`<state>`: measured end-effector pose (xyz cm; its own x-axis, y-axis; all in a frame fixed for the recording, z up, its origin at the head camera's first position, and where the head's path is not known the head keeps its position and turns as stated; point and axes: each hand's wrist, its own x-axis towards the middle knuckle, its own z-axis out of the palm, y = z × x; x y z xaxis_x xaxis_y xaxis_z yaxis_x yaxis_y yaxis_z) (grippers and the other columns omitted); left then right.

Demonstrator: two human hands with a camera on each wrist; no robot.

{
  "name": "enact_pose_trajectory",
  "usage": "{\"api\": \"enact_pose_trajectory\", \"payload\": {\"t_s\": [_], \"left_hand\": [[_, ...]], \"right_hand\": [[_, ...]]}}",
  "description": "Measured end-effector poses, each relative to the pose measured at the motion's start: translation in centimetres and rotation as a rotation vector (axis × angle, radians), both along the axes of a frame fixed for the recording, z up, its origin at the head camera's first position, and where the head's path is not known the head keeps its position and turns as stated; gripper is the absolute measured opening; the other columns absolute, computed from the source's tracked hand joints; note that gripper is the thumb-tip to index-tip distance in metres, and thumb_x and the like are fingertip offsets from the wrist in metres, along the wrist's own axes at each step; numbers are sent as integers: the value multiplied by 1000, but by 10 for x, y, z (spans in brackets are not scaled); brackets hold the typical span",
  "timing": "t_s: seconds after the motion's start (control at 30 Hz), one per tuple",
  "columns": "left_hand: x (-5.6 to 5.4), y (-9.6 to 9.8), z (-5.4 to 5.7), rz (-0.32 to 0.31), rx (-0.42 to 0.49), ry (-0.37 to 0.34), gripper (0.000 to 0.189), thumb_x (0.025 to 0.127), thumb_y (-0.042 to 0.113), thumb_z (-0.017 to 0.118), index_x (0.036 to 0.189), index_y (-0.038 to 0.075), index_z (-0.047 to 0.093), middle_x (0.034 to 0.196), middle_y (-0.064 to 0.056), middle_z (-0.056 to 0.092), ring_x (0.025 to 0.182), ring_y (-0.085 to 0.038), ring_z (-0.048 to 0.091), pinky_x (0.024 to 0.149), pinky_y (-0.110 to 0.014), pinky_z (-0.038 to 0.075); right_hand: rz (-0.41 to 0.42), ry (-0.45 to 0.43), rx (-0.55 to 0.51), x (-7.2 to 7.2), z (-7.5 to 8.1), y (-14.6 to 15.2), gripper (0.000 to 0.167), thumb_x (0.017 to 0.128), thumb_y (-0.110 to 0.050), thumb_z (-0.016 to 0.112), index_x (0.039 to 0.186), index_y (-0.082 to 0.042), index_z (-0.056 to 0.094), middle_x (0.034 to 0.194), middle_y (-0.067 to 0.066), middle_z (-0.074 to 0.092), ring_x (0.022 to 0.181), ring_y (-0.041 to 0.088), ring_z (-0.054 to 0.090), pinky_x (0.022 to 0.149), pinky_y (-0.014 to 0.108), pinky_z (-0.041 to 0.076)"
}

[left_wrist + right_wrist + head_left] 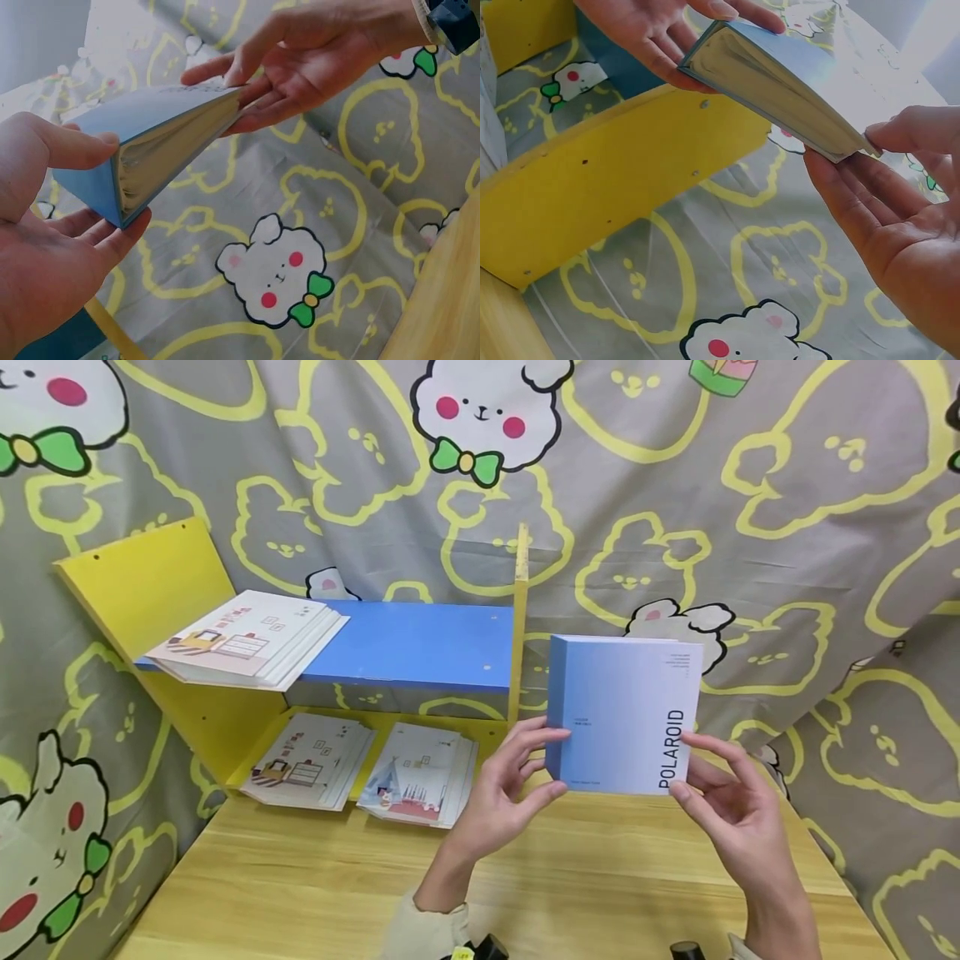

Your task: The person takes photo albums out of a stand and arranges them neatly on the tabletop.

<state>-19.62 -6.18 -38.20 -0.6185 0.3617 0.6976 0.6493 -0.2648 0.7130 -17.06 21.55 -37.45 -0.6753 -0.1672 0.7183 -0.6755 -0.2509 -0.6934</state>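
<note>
A blue-to-white photo album (622, 718) marked POLAROID is held up above the table, to the right of the shelf. Its thick blue spine (86, 195) is on the left, and its wavy page edges (772, 90) show from below in both wrist views. My left hand (502, 785) grips the spine side, thumb on the front cover and fingers beneath. On the opposite edge, my right hand (742, 810) pinches the album between thumb and fingers. The album tapers from the spine to that edge.
A yellow and blue shelf (420, 643) stands at the back left. A stack of illustrated booklets (255, 639) lies on its blue board; two more stacks, left (311, 760) and right (420, 772), lie below. Behind the wooden table (315, 885) hangs a patterned curtain (637, 460).
</note>
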Motion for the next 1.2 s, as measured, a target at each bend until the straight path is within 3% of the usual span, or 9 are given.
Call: {"api": "enact_pose_trajectory", "payload": {"t_s": [0.43, 0.9, 1.2], "left_hand": [[-7, 18, -2, -18, 0, 11, 48, 96, -11, 61, 142, -4, 51, 155, -15, 37, 145, -33, 38, 113, -52, 43], [-11, 42, -6, -51, 30, -25, 50, 96, -11, 62, 144, -4, 49, 158, -14, 34, 146, -32, 38, 114, -49, 42], [-10, 56, -7, -35, 29, -33, 50, 96, -9, 63, 143, -3, 51, 158, -12, 32, 144, -31, 40, 114, -51, 42]], "right_hand": [[-52, -22, 15, 1, 1, 15, 56, 90, 27, 54, 143, 18, 38, 139, 21, 61, 123, 26, 65, 91, 25, 58], [-37, -48, -34, 5, 1, 35, 60, 88, 35, 43, 145, 18, 36, 143, 21, 59, 127, 26, 62, 96, 28, 56], [-33, -56, -43, 7, -2, 48, 61, 87, 36, 42, 145, 18, 35, 141, 21, 60, 128, 25, 61, 94, 27, 57]]}}
